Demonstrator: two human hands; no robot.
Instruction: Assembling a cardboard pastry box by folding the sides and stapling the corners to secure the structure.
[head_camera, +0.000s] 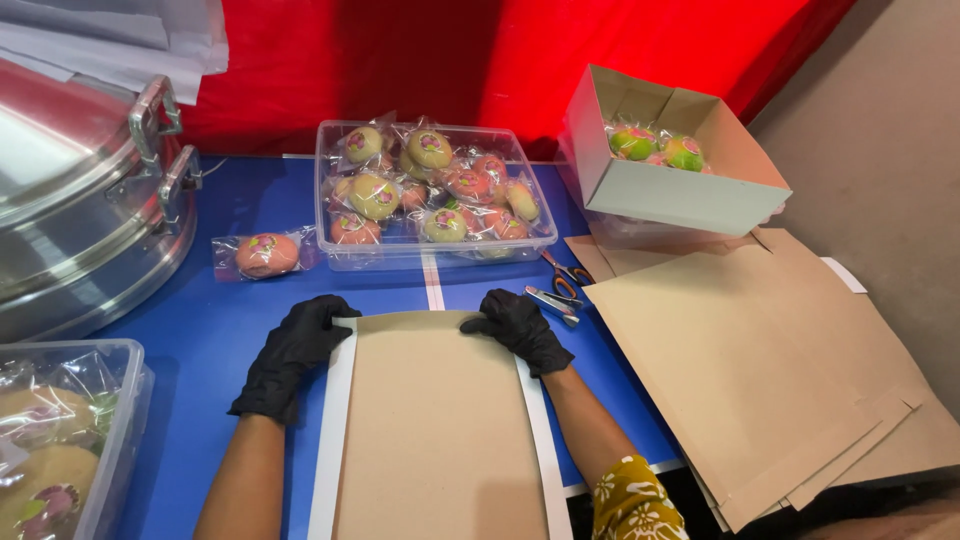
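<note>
Backdrop: red cloth behind blue table (230, 330).
Left hand (292, 352): black glove, fingers curled over far left corner of flat cardboard sheet (435, 420).
Right hand (522, 328): black glove, fingers bent, gripping far right corner.
Sheet: flat on table, directly before person.
Behind: clear tub (432, 190) of wrapped buns; scissors (565, 275) right.
Right: stacked cardboard (770, 370), open box (672, 150).

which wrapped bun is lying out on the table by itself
The pinkish wrapped bun left of the clear tub; every other one sits inside a tub or the cardboard box.
</note>
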